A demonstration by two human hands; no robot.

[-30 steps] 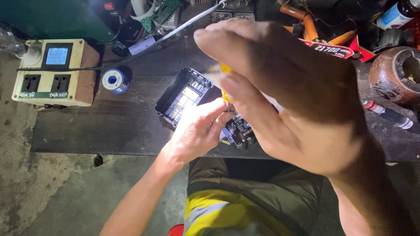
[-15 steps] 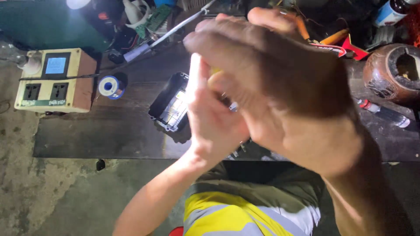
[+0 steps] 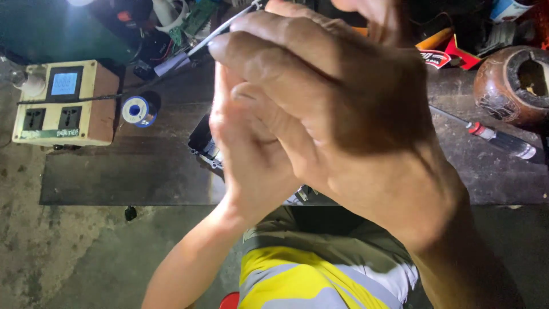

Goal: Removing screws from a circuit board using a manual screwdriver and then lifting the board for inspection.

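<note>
My left hand (image 3: 251, 154) and right hand (image 3: 343, 109) press together above the dark workbench (image 3: 126, 177); whether they hold anything, I cannot tell. Concrete floor (image 3: 68, 257) lies below.

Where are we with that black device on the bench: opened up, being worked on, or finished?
Looks done: the black device lies on the dark bench, apparently opened, though mostly hidden. In hand: the left hand and right hand are raised together close to the camera; what they hold is not visible. Left: no hand is on the red-handled screwdriver or the solder spool, and the device looks unclosed.
</note>
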